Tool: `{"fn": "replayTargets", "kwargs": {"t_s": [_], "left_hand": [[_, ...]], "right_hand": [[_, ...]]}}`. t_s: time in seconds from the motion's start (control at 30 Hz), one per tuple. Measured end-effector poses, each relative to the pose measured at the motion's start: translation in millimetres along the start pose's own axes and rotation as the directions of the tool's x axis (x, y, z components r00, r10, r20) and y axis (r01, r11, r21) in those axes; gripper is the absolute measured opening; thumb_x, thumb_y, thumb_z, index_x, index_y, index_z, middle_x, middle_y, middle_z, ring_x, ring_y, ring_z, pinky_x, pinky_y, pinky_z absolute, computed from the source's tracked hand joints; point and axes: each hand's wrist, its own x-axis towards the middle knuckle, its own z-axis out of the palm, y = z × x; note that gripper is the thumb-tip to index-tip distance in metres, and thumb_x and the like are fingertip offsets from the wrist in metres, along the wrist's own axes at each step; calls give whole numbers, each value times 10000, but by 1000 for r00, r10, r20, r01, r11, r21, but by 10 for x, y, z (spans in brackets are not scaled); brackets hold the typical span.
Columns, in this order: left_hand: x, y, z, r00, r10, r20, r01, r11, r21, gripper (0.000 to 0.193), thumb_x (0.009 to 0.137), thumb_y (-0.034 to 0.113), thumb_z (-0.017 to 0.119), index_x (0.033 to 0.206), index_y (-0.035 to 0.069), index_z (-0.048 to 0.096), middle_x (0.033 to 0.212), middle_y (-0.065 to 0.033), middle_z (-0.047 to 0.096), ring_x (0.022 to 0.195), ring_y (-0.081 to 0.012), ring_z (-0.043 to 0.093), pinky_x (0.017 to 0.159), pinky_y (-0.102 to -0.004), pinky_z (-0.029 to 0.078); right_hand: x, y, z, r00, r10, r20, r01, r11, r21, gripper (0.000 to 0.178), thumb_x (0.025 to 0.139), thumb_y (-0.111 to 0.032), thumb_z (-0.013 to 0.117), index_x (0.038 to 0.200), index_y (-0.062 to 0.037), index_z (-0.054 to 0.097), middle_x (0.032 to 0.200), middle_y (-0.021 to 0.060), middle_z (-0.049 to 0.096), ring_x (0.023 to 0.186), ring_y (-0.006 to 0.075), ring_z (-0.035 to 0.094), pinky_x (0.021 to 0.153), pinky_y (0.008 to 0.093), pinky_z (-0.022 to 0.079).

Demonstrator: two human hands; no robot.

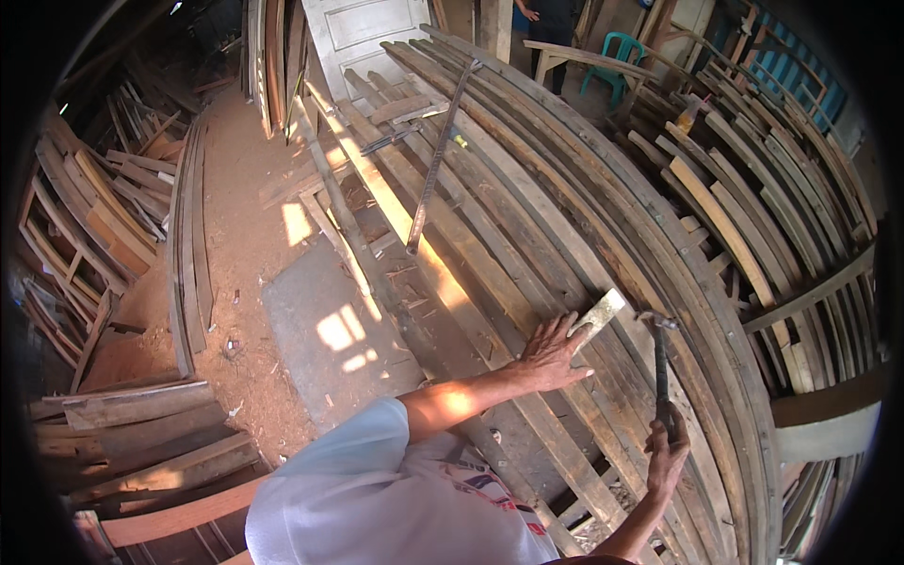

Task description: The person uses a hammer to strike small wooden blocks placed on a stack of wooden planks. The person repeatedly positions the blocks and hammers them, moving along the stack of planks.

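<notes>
My right hand [667, 452] is wrapped round the dark handle of a hammer [662, 367]. The hammer's metal head is at the far end of the handle, over the long boards and just right of a short pale wood block [600, 314]. My left hand [554, 353] holds that block, with fingers along one side and the thumb near its lower end. Beneath both hands run long weathered wooden boards [508, 240], laid side by side with gaps between some of them. Whether the hammer head touches a board, I cannot tell.
A long ribbed metal bar [439, 160] lies across the boards farther off, near a dark tool [388, 141]. More timber [753, 202] is stacked at right, and scrap wood [104, 202] at left. A green chair [617, 64] and a standing person [556, 24] are at the back.
</notes>
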Motion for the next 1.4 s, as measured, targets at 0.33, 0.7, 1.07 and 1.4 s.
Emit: {"fn": "replayTargets", "kwargs": {"t_s": [0.33, 0.7, 1.07, 1.4], "left_hand": [[51, -512, -526, 941, 44, 336, 131, 867, -481, 707, 1034, 253, 618, 1628, 59, 287, 1583, -302, 395, 1444, -447, 445, 1209, -494, 379], [-903, -1515, -1564, 949, 11, 316, 189, 783, -592, 729, 1029, 285, 627, 1624, 29, 294, 1602, -277, 421, 1485, -402, 434, 1227, -454, 351], [-1302, -1644, -1799, 914, -321, 250, 406, 735, -543, 713, 1016, 380, 652, 1566, 4, 399, 1515, -293, 522, 1413, -427, 515, 1173, -452, 408], [-1519, -1382, -1314, 927, -280, 248, 372, 753, -543, 671, 1032, 367, 651, 1546, 1, 423, 1464, -308, 554, 1382, -431, 539, 1155, -451, 418]], "right_hand": [[450, -680, 727, 866, -132, -482, 113, 991, -70, 425, 981, -298, 787, 1267, 3, 699, 950, 54, 705, 825, 126, 631, 752, 264, 515], [967, -1101, 1493, 803, -377, -461, 209, 903, -375, 414, 1032, -396, 699, 1142, 4, 692, 1008, 159, 705, 904, 248, 660, 847, 365, 518], [1004, -1448, 1849, 827, -417, -378, 147, 808, -570, 377, 1003, -370, 722, 1159, -30, 671, 1076, 221, 674, 990, 406, 689, 832, 491, 536], [824, -1272, 1565, 801, -454, -389, 205, 820, -535, 373, 1016, -373, 705, 1179, -39, 672, 1091, 225, 680, 1022, 414, 679, 876, 495, 527]]}}
